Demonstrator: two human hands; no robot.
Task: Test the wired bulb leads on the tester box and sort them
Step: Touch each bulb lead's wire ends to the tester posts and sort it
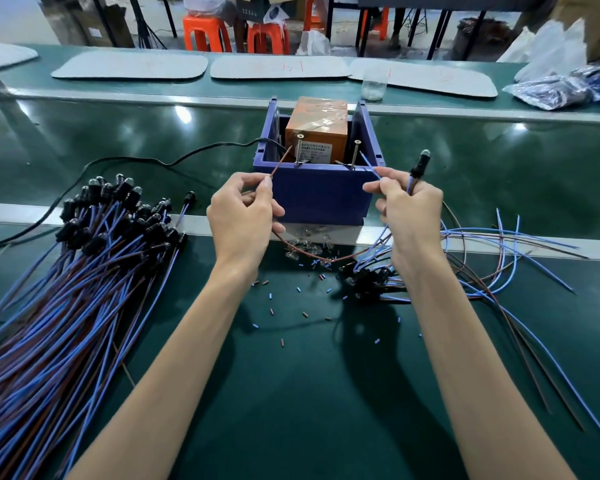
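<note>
A blue tester box (317, 195) with an orange block (317, 128) inside stands on the green table, two screws rising from its front rim. My left hand (241, 216) pinches a brown lead (280, 162) whose tip points at the left screw (298, 148). My right hand (407, 209) pinches a blue lead (368, 163) near the right screw (355, 154) and also grips the black bulb holder (419, 164), bulb upward. A large bundle of wired bulbs (84, 268) lies at the left. A smaller pile of wired bulbs (465, 268) lies at the right.
Small cut pieces of blue and brown insulation (302, 299) and loose clear bulbs (302, 249) litter the table in front of the box. A black cable (125, 161) runs from the box leftward. A clear jar (373, 84), white mats and plastic bags sit farther back.
</note>
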